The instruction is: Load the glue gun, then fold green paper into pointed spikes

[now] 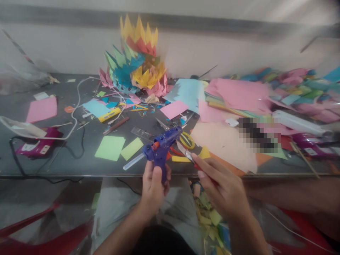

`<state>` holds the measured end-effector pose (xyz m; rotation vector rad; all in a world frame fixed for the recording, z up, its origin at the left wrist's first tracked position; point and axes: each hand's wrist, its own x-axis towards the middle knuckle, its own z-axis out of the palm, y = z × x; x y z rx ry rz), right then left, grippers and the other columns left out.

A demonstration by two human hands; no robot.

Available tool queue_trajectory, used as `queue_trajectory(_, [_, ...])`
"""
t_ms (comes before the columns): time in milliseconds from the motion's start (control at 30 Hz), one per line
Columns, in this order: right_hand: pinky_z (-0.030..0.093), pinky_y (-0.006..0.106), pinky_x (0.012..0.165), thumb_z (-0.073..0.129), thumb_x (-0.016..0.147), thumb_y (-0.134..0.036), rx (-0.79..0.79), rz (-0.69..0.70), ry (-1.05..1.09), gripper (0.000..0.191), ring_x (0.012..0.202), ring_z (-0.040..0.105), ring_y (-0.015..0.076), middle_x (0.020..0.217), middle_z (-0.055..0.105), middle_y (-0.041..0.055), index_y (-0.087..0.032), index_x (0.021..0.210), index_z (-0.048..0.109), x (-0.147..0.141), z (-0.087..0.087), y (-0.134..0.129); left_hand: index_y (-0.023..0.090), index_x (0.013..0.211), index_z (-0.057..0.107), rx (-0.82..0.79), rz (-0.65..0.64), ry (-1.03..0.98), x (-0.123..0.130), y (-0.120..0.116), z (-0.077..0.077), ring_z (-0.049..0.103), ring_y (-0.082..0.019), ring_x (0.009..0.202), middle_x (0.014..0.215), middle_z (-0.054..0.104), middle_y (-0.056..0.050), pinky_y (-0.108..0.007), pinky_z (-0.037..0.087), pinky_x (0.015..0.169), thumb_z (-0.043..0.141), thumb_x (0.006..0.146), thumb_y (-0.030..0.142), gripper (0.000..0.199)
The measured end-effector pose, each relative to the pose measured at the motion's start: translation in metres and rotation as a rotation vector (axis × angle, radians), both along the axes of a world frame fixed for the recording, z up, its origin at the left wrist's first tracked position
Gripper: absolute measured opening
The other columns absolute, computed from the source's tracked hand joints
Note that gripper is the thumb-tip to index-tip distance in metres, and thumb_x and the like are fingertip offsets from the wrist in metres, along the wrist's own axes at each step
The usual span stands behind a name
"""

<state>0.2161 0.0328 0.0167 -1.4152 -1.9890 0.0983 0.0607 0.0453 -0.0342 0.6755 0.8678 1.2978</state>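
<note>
A blue glue gun (162, 143) is held by its handle in my left hand (155, 184), its nozzle pointing up and to the right. A clear glue stick (133, 162) sticks out of its back end. My right hand (223, 182) is closed on a small red-handled tool with a metal blade (189, 155), whose tip is close to the front part of the glue gun. Whether the blade touches the gun cannot be made out. Yellow-handled scissors (187, 140) lie just behind the blade.
Folded paper shapes (138, 67) stand at the back. Pink sheets (239, 95) are stacked at the right. Green squares (109, 148), a yellow cutter (109, 115) and a purple device with a cord (39, 143) lie leftward. Another person's arm (292, 202) is at the right.
</note>
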Motion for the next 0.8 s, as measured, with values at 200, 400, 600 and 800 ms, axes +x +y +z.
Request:
queue_trajectory(200, [0.047,0.017,0.051,0.046,0.086,-0.019,0.001,-0.012,-0.013,0.038,0.065,0.062,0.0102,0.084,0.065,0.0018,-0.025,0.122,0.058,0.002,0.000,-0.001,0.019,0.075,0.045,0.007,0.007,0.006,0.000,-0.001,0.000,0.034,-0.001,0.034,0.057,0.048,0.006,-0.009,0.027,0.028,0.050,0.079,0.058,0.040])
queue_trajectory(400, [0.047,0.016,0.051,0.046,0.086,-0.020,-0.044,-0.020,-0.032,0.036,0.064,0.061,0.0089,0.085,0.064,0.0017,-0.024,0.120,0.059,0.003,0.001,-0.002,0.019,0.080,0.046,0.118,0.010,0.060,-0.002,-0.001,-0.005,0.033,-0.001,0.034,0.060,0.049,0.006,-0.009,0.027,0.028,0.048,0.083,0.055,0.036])
queue_trajectory(600, [0.048,0.016,0.058,0.048,0.085,-0.018,-0.057,-0.039,0.072,0.037,0.069,0.062,0.0097,0.085,0.064,0.0018,-0.023,0.120,0.059,-0.001,0.000,-0.003,0.018,0.080,0.049,0.201,0.056,0.143,-0.004,0.001,-0.008,0.035,-0.001,0.035,0.059,0.049,0.005,-0.010,0.028,0.031,0.048,0.083,0.053,0.035])
queue_trajectory(800, [0.049,0.018,0.059,0.047,0.085,-0.019,-0.107,-0.035,0.180,0.036,0.072,0.063,0.0120,0.086,0.067,0.0017,-0.024,0.118,0.061,-0.003,-0.003,-0.002,0.017,0.079,0.051,0.257,0.081,0.209,-0.003,0.001,-0.011,0.035,-0.002,0.034,0.058,0.050,0.003,-0.012,0.027,0.030,0.048,0.082,0.056,0.040])
